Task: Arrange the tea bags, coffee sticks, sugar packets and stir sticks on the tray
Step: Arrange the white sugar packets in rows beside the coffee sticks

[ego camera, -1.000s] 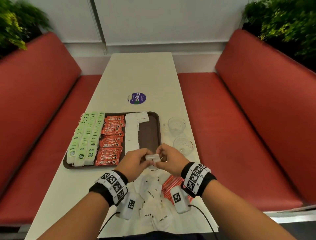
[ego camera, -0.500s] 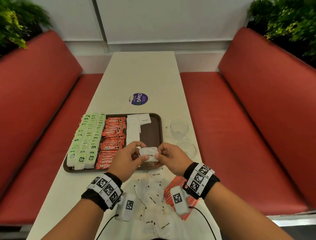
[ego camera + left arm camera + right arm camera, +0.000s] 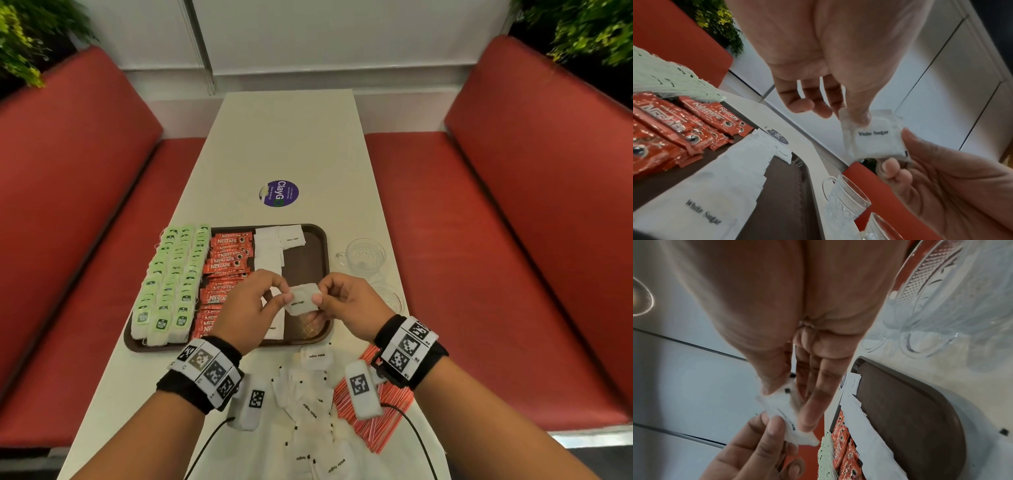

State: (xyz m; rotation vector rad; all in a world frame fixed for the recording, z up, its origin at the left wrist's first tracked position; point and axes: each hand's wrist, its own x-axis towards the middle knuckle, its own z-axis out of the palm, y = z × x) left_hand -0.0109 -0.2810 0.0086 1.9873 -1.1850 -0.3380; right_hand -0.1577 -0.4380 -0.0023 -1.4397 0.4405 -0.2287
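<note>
with our left hand (image 3: 247,306) and right hand (image 3: 346,303) pinching one sugar packet (image 3: 302,303) in their fingers above the tray (image 3: 310,337) at frame centre, tea bags (image 3: 171,284) and coffee sticks (image 3: 226,260) look arranged, while loose sugar packets (image 3: 310,411) and stir sticks (image 3: 376,421) wait on the counter (image 3: 284,144) at the bottom.

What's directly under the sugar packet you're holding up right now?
The sugar packet, pinched by left hand and right hand, hangs over the tray. Bare brown tray floor shows beneath; the hands hide the near end of the white sugar row.
</note>
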